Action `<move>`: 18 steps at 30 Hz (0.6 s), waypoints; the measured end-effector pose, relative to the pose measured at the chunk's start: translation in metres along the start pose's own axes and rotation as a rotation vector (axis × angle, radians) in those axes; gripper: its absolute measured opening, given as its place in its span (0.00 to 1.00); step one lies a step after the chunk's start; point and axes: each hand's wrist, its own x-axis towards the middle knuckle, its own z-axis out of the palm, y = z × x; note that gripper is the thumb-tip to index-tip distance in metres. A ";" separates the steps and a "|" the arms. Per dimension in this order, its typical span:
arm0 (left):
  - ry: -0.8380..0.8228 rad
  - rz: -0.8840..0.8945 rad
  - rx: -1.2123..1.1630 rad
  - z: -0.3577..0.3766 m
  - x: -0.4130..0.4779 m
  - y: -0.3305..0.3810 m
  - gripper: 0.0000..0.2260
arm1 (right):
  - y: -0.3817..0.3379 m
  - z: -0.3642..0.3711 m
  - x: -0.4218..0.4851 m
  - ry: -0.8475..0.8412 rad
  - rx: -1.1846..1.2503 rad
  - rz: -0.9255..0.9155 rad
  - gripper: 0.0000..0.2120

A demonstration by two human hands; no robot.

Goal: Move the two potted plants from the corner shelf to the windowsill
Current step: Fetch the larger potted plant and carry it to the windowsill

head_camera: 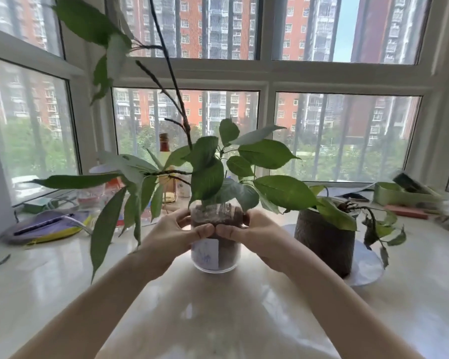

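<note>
A clear glass pot [215,257] full of dark soil, with a white label and a tall leafy plant, stands on the pale windowsill [218,314] in the middle of the view. My left hand [175,233] and my right hand [249,233] grip its upper part from either side, thumbs meeting at the front. To its right a dark textured pot [324,247] with a drooping green plant sits on a round white saucer [366,268].
A purple and yellow flat object [47,226] lies at the left. Behind the glass pot stand an amber bottle [166,172] and small jars. A green box [399,194] and other blurred items sit at the right by the window.
</note>
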 end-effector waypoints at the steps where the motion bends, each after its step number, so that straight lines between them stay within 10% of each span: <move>1: -0.006 0.007 0.007 -0.001 0.000 -0.002 0.31 | 0.000 0.000 -0.002 -0.012 -0.002 0.006 0.04; 18: -0.040 -0.014 -0.005 0.003 -0.012 -0.002 0.25 | 0.001 0.001 -0.005 -0.091 -0.039 -0.053 0.04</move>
